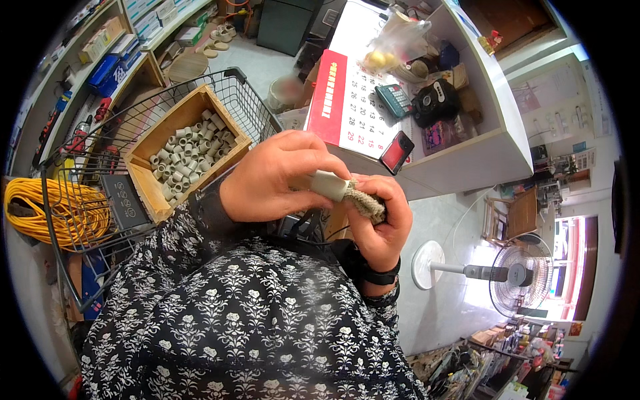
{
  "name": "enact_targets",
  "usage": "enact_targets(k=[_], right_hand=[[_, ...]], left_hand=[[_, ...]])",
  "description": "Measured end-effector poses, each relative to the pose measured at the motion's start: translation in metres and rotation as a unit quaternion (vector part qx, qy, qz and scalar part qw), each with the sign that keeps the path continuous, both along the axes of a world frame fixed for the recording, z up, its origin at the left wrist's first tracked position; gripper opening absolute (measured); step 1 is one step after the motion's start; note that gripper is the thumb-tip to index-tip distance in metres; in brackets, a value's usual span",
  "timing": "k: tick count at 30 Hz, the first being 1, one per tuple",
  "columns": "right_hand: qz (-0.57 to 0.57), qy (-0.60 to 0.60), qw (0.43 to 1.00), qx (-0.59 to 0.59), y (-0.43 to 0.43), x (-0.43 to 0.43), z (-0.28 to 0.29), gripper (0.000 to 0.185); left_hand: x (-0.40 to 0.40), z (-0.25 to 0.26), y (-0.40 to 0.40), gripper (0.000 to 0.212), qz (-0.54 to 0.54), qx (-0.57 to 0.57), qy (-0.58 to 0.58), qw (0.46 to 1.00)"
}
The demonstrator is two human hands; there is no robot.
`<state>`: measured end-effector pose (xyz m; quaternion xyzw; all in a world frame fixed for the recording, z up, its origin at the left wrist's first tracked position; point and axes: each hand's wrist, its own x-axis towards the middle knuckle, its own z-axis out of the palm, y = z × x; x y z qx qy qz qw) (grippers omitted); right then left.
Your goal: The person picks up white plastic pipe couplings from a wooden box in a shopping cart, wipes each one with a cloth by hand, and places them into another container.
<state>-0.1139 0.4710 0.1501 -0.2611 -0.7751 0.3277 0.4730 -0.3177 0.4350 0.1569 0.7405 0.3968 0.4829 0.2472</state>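
Between the fingers of my left hand (282,177) is a pale grey plastic pipe fitting (330,186), a short tube. My right hand (381,220) grips a wad of fuzzy beige-green cloth (367,204), whose near end touches the fitting's rim. Whether any cloth goes inside the tube cannot be seen. To the left of my hands a wooden box (143,187) holds many similar short grey pipe fittings (187,160). The box rests in a black wire basket (240,82).
Right of the basket, a white desk (465,167) carries a calendar (357,115), a calculator (393,100), a red-backed phone (396,152) and a plastic bag with yellow fruit (382,57). A coil of yellow cable (55,212) lies far left. A fan (517,275) stands on the right.
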Motion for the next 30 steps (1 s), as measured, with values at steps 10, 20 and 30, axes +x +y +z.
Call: enact_targets(k=[10,20,30], right_hand=[[-0.021,0.015,1.000,0.006,-0.001,0.003,-0.005,0.025],[-0.028,0.015,0.999,0.013,-0.003,0.025,-0.018,0.029],[-0.068,0.016,0.998,-0.005,-0.007,0.042,-0.025,0.028]], left_hand=[[0.005,-0.012,0.005,0.062,-0.012,-0.040,-0.091,0.995],[0.008,-0.020,0.008,0.029,-0.096,-0.184,-0.134,0.969],[0.026,-0.026,0.013,0.040,-0.109,-0.065,-0.119,0.985]])
